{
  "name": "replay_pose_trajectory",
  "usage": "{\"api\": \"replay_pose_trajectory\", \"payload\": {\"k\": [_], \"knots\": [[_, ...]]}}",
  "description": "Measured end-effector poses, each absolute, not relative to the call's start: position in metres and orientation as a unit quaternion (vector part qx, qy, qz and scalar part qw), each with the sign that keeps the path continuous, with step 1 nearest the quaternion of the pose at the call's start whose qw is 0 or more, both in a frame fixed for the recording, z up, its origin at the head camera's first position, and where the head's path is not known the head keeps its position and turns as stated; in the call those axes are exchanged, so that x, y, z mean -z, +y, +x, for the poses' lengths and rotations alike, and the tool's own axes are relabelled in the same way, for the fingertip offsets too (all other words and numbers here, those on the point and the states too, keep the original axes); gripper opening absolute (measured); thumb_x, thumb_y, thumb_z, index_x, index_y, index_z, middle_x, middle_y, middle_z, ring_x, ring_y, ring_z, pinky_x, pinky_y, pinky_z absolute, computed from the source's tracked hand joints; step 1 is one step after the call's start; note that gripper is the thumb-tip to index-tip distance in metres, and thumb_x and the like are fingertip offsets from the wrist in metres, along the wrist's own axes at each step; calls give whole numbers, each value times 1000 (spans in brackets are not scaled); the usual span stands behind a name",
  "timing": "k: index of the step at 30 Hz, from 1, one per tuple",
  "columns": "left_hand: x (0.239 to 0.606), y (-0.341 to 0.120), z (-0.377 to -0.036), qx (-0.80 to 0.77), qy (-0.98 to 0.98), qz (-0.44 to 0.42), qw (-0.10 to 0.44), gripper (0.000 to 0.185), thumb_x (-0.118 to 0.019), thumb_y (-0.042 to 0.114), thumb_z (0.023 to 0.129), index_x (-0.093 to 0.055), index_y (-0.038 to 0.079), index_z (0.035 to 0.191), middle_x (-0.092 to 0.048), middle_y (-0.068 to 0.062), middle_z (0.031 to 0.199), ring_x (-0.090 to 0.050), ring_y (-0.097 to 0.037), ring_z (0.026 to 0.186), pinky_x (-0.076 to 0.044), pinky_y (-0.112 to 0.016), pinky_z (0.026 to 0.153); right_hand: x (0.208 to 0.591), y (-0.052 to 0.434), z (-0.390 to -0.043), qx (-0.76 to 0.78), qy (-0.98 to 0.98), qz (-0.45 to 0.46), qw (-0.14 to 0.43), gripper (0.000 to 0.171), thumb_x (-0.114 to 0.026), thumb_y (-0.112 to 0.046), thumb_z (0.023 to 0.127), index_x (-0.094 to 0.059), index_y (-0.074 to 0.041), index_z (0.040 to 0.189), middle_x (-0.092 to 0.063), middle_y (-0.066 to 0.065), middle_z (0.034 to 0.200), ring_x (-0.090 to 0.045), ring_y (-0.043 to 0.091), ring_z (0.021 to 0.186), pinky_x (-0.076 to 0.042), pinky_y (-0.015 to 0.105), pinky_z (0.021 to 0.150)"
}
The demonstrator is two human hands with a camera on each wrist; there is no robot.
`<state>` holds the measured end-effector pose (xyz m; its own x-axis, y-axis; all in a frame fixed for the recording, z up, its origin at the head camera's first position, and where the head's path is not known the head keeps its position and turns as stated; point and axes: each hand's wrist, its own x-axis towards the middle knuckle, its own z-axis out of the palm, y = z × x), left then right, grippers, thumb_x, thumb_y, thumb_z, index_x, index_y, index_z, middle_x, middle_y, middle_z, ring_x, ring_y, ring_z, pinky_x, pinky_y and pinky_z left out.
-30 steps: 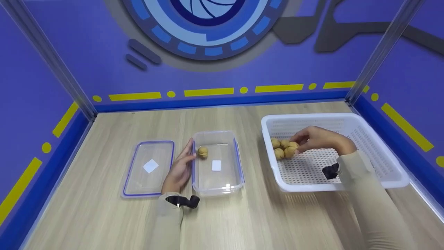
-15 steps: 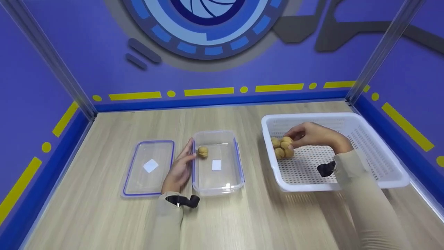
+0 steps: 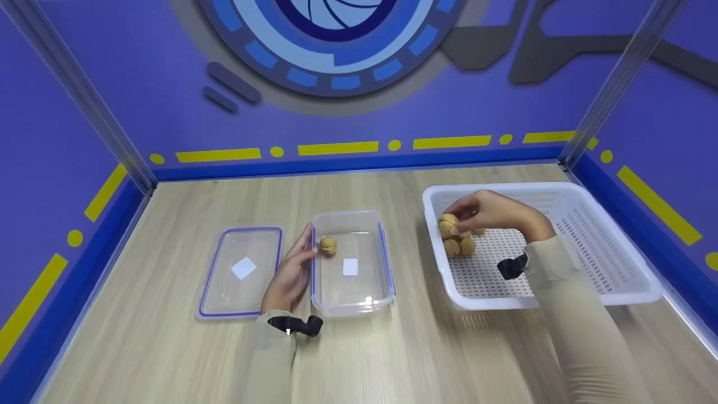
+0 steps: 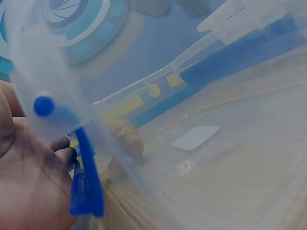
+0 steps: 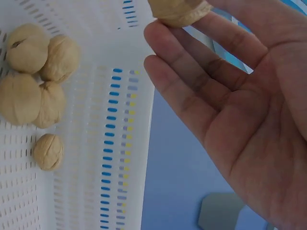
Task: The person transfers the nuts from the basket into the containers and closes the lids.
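I pinch a tan, wrinkled walnut (image 3: 447,220) in my right hand (image 3: 493,213), above the white perforated plastic basket (image 3: 617,264) holding the other walnuts (image 5: 33,81). Left of the basket, my left hand (image 3: 289,275) rests flat-fingered against the clear plastic container (image 3: 370,297) on the counter.

Staged recording booth, not a home. Purple printed wall panels (image 3: 168,84), aluminium corner posts (image 3: 622,78), bare wood-grain tabletop (image 3: 392,353).

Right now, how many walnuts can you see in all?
7: one walnut in the clear container, one pinched in the right hand, five loose walnuts in the white basket. Others may be hidden.
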<state>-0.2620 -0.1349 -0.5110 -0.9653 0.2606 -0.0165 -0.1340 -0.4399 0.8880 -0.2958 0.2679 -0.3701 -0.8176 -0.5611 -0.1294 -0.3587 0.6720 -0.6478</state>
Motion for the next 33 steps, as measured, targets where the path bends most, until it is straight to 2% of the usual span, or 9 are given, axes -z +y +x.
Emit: {"api": "replay_pose_trajectory", "payload": {"k": [5,9,16,24,33], "knots": [[511,-134,-263,-847,517,58,112,66,-36,-6,94,-9,4,153,7,-6,163,14,-20,149,11,-34,122,367,256,-298,296,908,-252,154,44,-76,-32,81,-68,-8,117,-73,5,103,-66,14,92,-54,27,83],[512,-134,-263,-850,512,56,111,66,-37,-5,94,-9,4,153,7,-5,163,14,-19,149,11,-33,121,367,248,-301,290,911,-249,156,45,-76,-34,81,-68,-10,117,-73,5,104,-66,15,93,-54,31,85],[513,-135,-263,-850,511,57,112,66,-38,-5,94,-10,6,153,7,-4,163,14,-19,149,11,-33,121,365,234,-307,290,910,-259,144,45,-75,-33,82,-68,-9,118,-72,6,105,-65,16,92,-55,34,85],[514,-135,-264,-849,513,55,115,65,-35,-6,95,-9,6,154,8,-6,162,15,-20,148,11,-34,122,365,213,-312,303,907,-270,117,44,-75,-31,82,-68,-10,120,-73,5,102,-65,16,89,-55,33,82],[512,-135,-264,-847,517,49,114,65,-35,-7,94,-10,6,153,8,-7,162,14,-21,149,11,-34,122,363,188,-316,314,901,-269,130,41,-77,-23,81,-68,-11,120,-72,5,101,-64,17,89,-54,31,80]]}}
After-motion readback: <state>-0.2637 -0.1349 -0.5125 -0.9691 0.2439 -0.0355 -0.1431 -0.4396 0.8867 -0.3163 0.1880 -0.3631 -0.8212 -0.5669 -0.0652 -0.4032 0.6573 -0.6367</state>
